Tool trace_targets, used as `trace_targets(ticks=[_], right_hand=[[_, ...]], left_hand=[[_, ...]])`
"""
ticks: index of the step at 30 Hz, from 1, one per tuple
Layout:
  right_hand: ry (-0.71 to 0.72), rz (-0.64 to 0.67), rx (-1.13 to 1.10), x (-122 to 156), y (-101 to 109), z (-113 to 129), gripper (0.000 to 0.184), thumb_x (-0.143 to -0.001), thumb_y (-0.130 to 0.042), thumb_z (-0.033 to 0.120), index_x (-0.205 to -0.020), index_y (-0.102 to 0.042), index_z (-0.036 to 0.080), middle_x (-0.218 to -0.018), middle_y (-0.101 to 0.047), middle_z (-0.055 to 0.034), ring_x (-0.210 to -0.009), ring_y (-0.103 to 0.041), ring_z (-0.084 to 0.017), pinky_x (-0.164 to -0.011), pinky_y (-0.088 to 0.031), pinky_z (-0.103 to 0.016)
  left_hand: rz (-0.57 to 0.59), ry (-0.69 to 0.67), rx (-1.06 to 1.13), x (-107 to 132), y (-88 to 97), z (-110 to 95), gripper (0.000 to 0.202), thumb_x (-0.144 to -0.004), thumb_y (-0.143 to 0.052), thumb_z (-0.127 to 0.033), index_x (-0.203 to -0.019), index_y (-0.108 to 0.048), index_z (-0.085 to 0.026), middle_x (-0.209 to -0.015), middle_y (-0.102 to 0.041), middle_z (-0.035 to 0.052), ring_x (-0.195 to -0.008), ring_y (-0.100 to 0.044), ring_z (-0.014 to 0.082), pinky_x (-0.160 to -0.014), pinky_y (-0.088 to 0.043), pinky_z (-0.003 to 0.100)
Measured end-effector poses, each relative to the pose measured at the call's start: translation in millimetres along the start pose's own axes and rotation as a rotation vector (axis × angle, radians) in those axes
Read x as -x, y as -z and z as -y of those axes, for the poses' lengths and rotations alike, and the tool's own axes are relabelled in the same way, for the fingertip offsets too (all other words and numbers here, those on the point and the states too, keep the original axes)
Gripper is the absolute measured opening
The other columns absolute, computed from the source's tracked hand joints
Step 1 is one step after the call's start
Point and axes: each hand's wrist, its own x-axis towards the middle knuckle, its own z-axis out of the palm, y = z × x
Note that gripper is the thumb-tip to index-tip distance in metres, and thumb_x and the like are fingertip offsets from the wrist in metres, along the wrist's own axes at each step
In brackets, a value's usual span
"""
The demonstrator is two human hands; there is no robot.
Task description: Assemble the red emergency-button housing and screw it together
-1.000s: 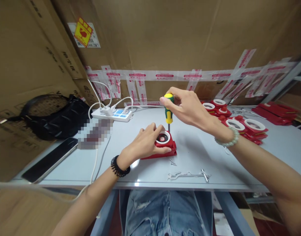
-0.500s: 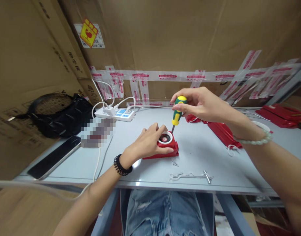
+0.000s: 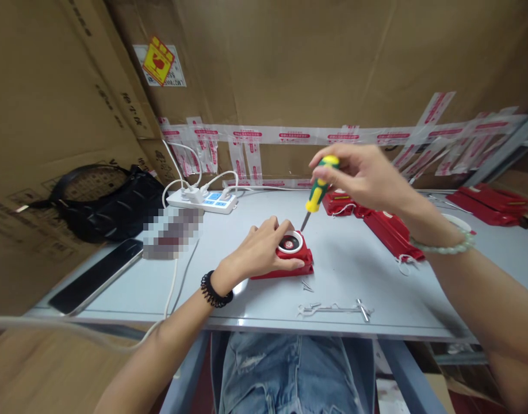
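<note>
My left hand (image 3: 266,247) is wrapped over a red case (image 3: 306,260), pressing it to the table with fingers around its white ring and black round centre. Held in my right hand (image 3: 354,172) is a green and yellow screwdriver (image 3: 318,192); its shaft slants down left, the tip at the case's far right corner. I cannot tell if the tip touches a screw. Several small screws (image 3: 307,286) lie just in front of the case. Nearer the table edge is a thin metal rod with a crossbar (image 3: 337,309), white string around it.
More red cases (image 3: 389,233) lie to the right, another (image 3: 490,204) at the far right. A white power strip (image 3: 203,200) with plugs and cables sits at the back left. A phone (image 3: 98,276) and a black bag (image 3: 108,201) are on the left. Cardboard (image 3: 290,69) walls the back.
The screwdriver has tilted, its handle moving right and slightly up with my right hand, while the tip stays near the case's corner. My left hand and the case have not moved.
</note>
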Motion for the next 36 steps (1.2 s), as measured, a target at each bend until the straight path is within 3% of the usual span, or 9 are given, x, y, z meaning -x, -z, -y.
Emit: trace_targets(ticks=[3,5,9,12,16,25,36], right_hand=[[-0.008,-0.282,-0.086,-4,14,9,0.023,-0.082,-0.060,0.046,-0.088,-0.063,0.024,-0.082,-0.064,-0.0044,-0.072,-0.065,-0.018,-0.059,-0.057,-0.033],[-0.078,-0.330,-0.099,-2,20,15,0.024,-0.078,-0.064,0.048,-0.086,-0.063,0.026,-0.081,-0.063,-0.0047,-0.071,-0.066,-0.019,-0.057,-0.058,-0.035],[-0.186,-0.305,-0.132,26,12,11,0.020,-0.076,-0.068,0.043,-0.082,-0.066,0.024,-0.074,-0.064,-0.0030,-0.067,-0.065,-0.017,-0.058,-0.058,-0.032],[-0.256,-0.326,-0.229,55,-2,-4,0.019,-0.075,-0.070,0.039,-0.082,-0.066,0.021,-0.071,-0.064,-0.0015,-0.062,-0.064,-0.014,-0.054,-0.057,-0.027],[-0.399,-0.336,-0.358,79,-16,-25,0.023,-0.071,-0.073,0.041,-0.081,-0.065,0.021,-0.068,-0.064,-0.0001,-0.061,-0.065,-0.016,-0.052,-0.059,-0.029],[-0.505,-0.271,-0.454,93,-34,-31,0.026,-0.069,-0.075,0.039,-0.084,-0.064,0.020,-0.069,-0.067,0.0001,-0.063,-0.066,-0.015,-0.055,-0.060,-0.027],[-0.431,-0.215,-0.430,98,-36,-17,0.024,-0.073,-0.072,0.039,-0.084,-0.064,0.020,-0.067,-0.067,-0.0008,-0.062,-0.066,-0.014,-0.053,-0.058,-0.024]], left_hand=[[0.008,0.001,0.009,0,0.5,0,0.059,-0.074,-0.054,-0.068,-0.113,-0.045,-0.025,-0.104,-0.049,0.0064,-0.093,-0.051,0.0256,-0.082,-0.041,0.045],[0.005,0.002,0.016,0,0.8,0,0.058,-0.074,-0.055,-0.067,-0.112,-0.046,-0.025,-0.104,-0.049,0.0062,-0.093,-0.051,0.0256,-0.082,-0.042,0.045],[-0.016,0.005,0.058,1,-0.3,0,0.055,-0.072,-0.057,-0.063,-0.110,-0.046,-0.024,-0.103,-0.050,0.0056,-0.092,-0.051,0.0246,-0.081,-0.043,0.044],[-0.031,-0.019,0.129,1,-1.6,1,0.055,-0.070,-0.061,-0.058,-0.109,-0.045,-0.023,-0.104,-0.051,0.0055,-0.092,-0.052,0.0242,-0.080,-0.045,0.041],[0.012,-0.040,0.190,-1,-0.4,5,0.053,-0.070,-0.063,-0.052,-0.109,-0.044,-0.022,-0.104,-0.051,0.0059,-0.088,-0.054,0.0221,-0.078,-0.047,0.038],[0.080,-0.062,0.198,-2,3.4,8,0.053,-0.074,-0.063,-0.052,-0.112,-0.042,-0.021,-0.112,-0.048,0.0080,-0.097,-0.053,0.0234,-0.085,-0.045,0.040],[0.079,-0.075,0.235,-3,1.4,9,0.053,-0.074,-0.065,-0.051,-0.111,-0.042,-0.021,-0.113,-0.048,0.0083,-0.098,-0.052,0.0241,-0.088,-0.045,0.041]])
